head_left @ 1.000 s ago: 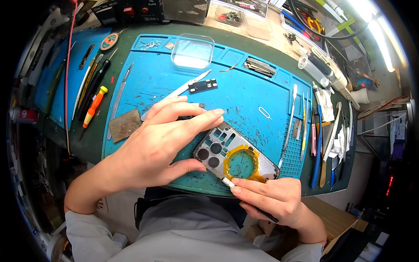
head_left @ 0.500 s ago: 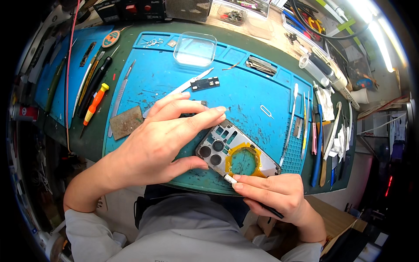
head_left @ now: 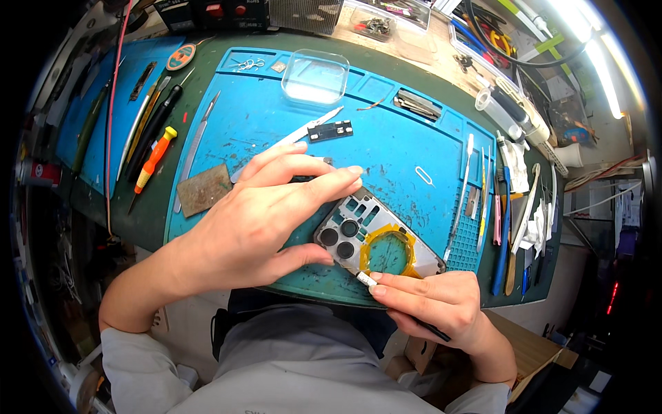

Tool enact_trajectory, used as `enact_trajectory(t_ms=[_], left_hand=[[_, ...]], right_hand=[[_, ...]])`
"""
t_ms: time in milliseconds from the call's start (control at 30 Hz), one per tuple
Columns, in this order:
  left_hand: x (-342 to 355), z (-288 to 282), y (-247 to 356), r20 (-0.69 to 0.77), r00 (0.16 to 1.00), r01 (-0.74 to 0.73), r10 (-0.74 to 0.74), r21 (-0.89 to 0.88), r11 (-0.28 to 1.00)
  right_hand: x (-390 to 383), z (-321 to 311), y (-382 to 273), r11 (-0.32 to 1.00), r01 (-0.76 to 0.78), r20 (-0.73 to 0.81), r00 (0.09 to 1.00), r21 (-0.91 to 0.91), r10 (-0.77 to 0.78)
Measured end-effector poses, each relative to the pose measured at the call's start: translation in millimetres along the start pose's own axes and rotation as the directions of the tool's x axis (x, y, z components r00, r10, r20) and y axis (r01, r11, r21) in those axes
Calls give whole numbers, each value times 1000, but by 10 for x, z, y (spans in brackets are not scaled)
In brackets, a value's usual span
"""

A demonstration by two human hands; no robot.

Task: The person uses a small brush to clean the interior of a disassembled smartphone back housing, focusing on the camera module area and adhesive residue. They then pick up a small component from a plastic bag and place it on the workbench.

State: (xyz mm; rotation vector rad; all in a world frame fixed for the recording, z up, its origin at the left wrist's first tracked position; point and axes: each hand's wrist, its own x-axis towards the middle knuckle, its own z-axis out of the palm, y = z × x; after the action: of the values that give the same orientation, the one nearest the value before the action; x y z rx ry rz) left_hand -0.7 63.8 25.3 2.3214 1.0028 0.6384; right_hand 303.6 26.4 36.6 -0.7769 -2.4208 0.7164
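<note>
The left hand (head_left: 255,214) pinned the phone back panel (head_left: 376,238); right hand (head_left: 434,303) fingers gripped a scraper tool (head_left: 365,279) at its six-o'clock edge, apparently prying; next called for steady pressure.

The left hand (head_left: 258,214) lies flat and spread, fingers (head_left: 314,181) stretched out to the right, thumb tucked below. The right hand (head_left: 431,303) is curled up small, its fingers pinched together and pointing left. Both forearms come up from below.

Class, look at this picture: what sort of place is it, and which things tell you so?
Most likely an electronics repair bench: a blue work mat lined with tweezers and small hand tools, and an opened phone back panel under the person's hands.
</note>
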Motion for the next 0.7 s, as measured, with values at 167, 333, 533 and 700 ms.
enact_trajectory(t_ms=[167,333,533,700], left_hand=[[2,-8,-1,6,1000,-3,3,9,1000],[-2,-10,11,0,1000,0,0,12,1000],[13,-14,5,9,1000,-7,7,13,1000],[8,-3,11,16,1000,7,-7,11,1000]], right_hand=[[-12,3,34,999,-4,6,1000,53,4],[-4,-4,34,998,7,13,1000,61,-8],[-21,9,21,999,14,0,1000,29,-14],[-44,-4,22,996,1,-44,999,85,3]])
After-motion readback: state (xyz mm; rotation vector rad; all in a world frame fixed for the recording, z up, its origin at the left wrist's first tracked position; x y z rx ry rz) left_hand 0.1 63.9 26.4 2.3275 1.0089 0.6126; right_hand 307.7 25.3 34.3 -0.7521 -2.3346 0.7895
